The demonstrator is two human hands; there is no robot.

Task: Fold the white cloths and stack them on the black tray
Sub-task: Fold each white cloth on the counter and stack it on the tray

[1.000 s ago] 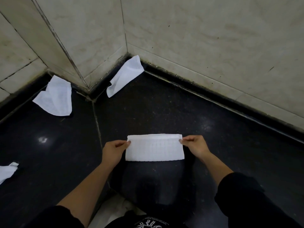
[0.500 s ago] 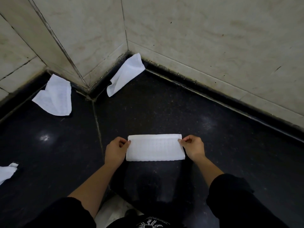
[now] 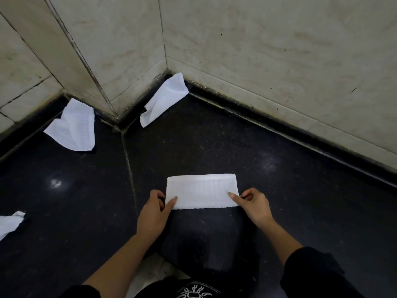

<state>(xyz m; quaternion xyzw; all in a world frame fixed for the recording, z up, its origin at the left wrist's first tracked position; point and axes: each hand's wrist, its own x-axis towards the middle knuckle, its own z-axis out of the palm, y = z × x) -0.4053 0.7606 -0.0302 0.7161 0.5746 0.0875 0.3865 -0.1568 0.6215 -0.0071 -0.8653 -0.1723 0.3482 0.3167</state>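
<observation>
- Head view, change: both hands have slid from the far corners of the folded cloth [image 3: 202,191] down to its near corners; the cloth itself has stayed where it was, flat on the dark floor [image 3: 214,136] just in front of the person.
- Fingers: the left hand [image 3: 153,214] pinches the near left corner with its thumb on top; the right hand [image 3: 255,206] pinches the near right corner the same way.
- Meaning: the first fold looks done; this grip probably prepares a second fold or a lift.
- Still unfolded: the cloth by the left wall [image 3: 72,127]; the cloth in the corner [image 3: 164,100].
- Hard to see: the cloth at the left edge [image 3: 9,222] is cut off; the fingers under the folded cloth are hidden; no black tray shows.
</observation>
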